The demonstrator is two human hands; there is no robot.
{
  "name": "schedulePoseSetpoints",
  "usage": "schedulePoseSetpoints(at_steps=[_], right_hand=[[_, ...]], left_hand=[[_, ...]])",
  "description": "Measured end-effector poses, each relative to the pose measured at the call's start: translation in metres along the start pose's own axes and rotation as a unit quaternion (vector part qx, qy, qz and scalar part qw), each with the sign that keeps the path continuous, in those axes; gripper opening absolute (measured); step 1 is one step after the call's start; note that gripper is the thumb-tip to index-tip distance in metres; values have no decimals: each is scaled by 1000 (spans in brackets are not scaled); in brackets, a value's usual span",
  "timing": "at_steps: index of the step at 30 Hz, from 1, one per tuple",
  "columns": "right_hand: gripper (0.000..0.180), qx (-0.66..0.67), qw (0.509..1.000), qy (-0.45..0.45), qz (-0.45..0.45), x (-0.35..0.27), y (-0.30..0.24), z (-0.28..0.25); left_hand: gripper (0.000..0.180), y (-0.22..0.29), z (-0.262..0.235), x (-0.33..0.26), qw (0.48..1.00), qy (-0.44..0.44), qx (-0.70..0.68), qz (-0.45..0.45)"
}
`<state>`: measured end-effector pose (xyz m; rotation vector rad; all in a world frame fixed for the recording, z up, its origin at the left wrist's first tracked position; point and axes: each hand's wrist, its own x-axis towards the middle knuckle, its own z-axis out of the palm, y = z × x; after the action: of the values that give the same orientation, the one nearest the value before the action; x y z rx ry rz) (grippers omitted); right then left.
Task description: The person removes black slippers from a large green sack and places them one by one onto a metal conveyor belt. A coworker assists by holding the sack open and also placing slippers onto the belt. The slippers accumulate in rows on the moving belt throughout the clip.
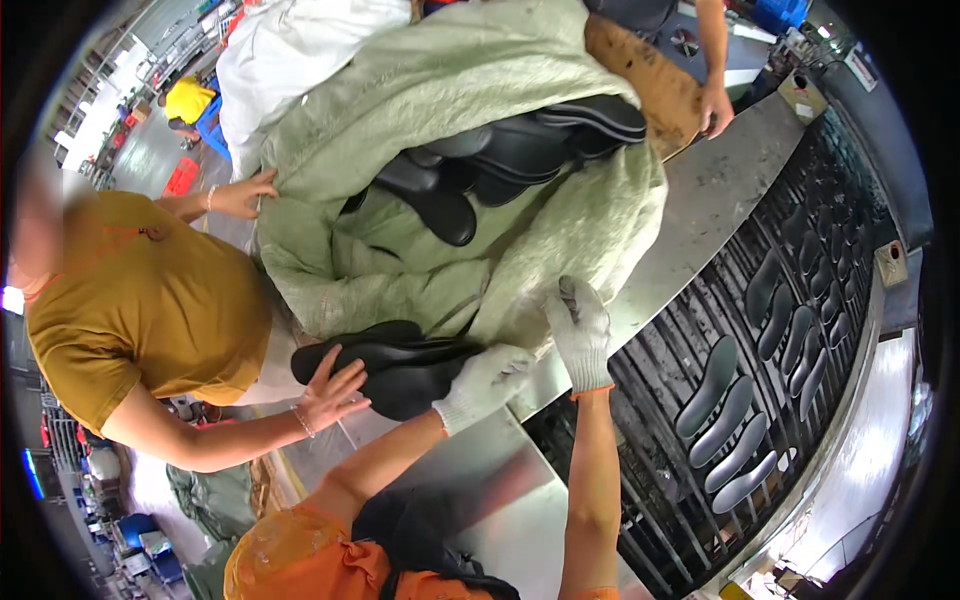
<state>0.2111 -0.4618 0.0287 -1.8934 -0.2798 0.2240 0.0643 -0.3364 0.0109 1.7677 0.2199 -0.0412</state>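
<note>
A big pale green woven sack lies with its mouth open toward me, several black shoe soles inside. My right hand, in a grey-white knit glove, is closed on the sack's near right rim; dark marks show at its fingertips. Just left of it, my gloved left hand is curled at the sack's near edge, its fingertips partly hidden. Against that glove lies a stack of black soles, with a co-worker's bare hand resting on it.
A co-worker in a mustard shirt stands left, other hand on the sack. To the right, a slatted conveyor carries rows of soles beside a metal ledge. Another person's hand is by a brown board.
</note>
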Motion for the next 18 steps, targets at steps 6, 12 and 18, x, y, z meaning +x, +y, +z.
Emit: schedulePoseSetpoints(at_steps=[6, 12, 18], right_hand=[[64, -255, 957, -131, -43, -67, -15, 30], [88, -330, 910, -237, 79, -99, -20, 54], [83, -130, 972, 11, 195, -148, -16, 73]], left_hand=[[28, 33, -84, -34, 985, 91, 142, -19], [42, -8, -140, -61, 899, 140, 415, -14], [67, -6, -165, -73, 863, 100, 460, -184]])
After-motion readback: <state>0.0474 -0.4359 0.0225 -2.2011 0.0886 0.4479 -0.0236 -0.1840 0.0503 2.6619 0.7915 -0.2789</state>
